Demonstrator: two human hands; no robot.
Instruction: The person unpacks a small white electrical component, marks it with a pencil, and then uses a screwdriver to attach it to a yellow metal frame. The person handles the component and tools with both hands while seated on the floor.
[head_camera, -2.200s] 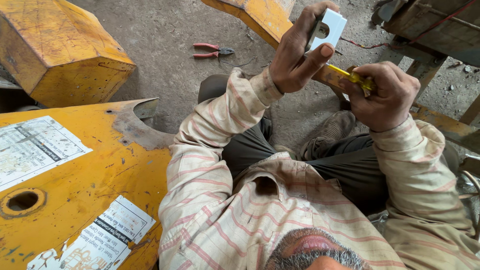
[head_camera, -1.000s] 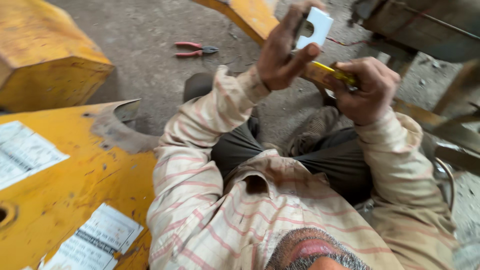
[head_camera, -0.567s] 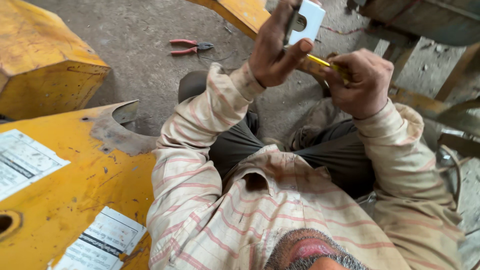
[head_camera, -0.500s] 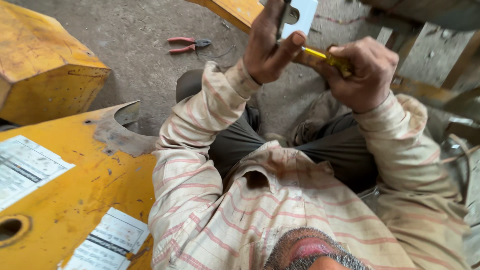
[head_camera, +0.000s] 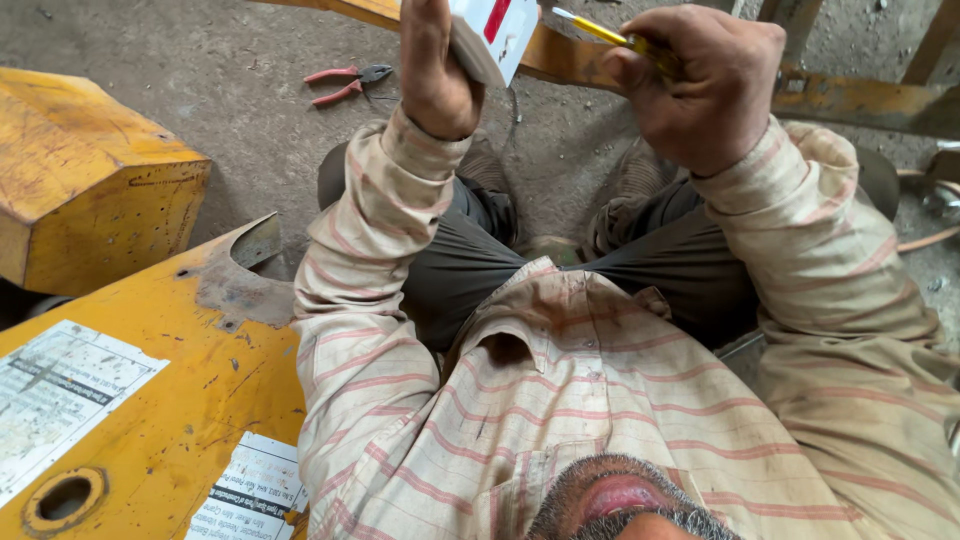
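Our left hand (head_camera: 437, 70) is gripping a small white box (head_camera: 492, 38) raised at the top edge, while our right hand (head_camera: 700, 85) is clenching a yellow-handled screwdriver (head_camera: 612, 33), its long axis slanting up-left, tip pointing toward the box. Red pliers (head_camera: 345, 83) are lying on the floor.

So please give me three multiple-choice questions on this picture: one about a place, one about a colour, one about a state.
1. Where do the red-handled pliers lie?
A. on the concrete floor
B. on the yellow metal panel
C. in the person's lap

2. What colour is the handle of the screwdriver in the right hand?
A. blue
B. yellow
C. black

3. What is the left hand doing?
A. resting open on the knee
B. gripping a small white block with a red patch
C. pressing flat on the floor

Answers: 1 A, they rest on bare grey ground; 2 B, the shaft shows yellow; 3 B, its fingers are closed on it.
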